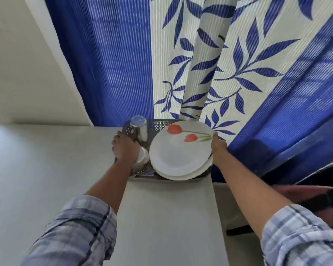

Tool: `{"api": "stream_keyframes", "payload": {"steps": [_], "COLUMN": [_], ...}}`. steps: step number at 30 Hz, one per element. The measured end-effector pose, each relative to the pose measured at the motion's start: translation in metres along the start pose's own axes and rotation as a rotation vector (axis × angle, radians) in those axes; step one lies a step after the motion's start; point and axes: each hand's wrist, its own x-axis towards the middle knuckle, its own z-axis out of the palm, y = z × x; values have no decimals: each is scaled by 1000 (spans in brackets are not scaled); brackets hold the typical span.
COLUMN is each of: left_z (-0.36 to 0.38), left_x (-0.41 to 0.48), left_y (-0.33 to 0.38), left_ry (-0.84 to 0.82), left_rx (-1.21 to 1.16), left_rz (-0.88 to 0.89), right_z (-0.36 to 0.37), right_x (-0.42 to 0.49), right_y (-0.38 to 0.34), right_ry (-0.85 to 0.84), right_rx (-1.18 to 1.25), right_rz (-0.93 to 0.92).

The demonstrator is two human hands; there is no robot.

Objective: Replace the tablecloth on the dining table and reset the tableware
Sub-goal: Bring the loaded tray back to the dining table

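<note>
A dark perforated plastic basket (pixel 160 124) rests on top of a tall grey-white cabinet (pixel 167 217). Stacked inside it are white plates (pixel 178 156) with a red tulip print; beneath the top plate two more rims show. On the basket's left side a steel tumbler (pixel 139 129) stands upside down, with another steel vessel (pixel 143 157) below it. My left hand (pixel 125 148) grips the basket's left rim. Over on the right rim, my right hand (pixel 218 146) holds on with the thumb over the edge. Both arms are stretched upward in checked sleeves.
Blue and white leaf-print curtains (pixel 210 64) hang directly behind the basket. A pale wall (pixel 17 73) runs along the left. At the lower right, dark furniture with reddish fabric (pixel 319 196) shows.
</note>
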Motion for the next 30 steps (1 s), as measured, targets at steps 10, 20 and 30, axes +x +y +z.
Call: {"api": "stream_keyframes", "payload": {"steps": [10,20,30], "left_z": [-37,-105,-139], "left_x": [9,-70,-266], "left_y": [29,96,159], "left_ry": [-128,-217,-749], "left_rx": [-480,-969,-1097], "left_rz": [-214,-195,-87], "right_z": [-18,-166,-392], "right_x": [-17,-92,-251], "right_y": [-2,-25,9], "right_ry": [-3,34,46], "right_rx": [23,118,558], "right_rz": [-18,-125,-144]}}
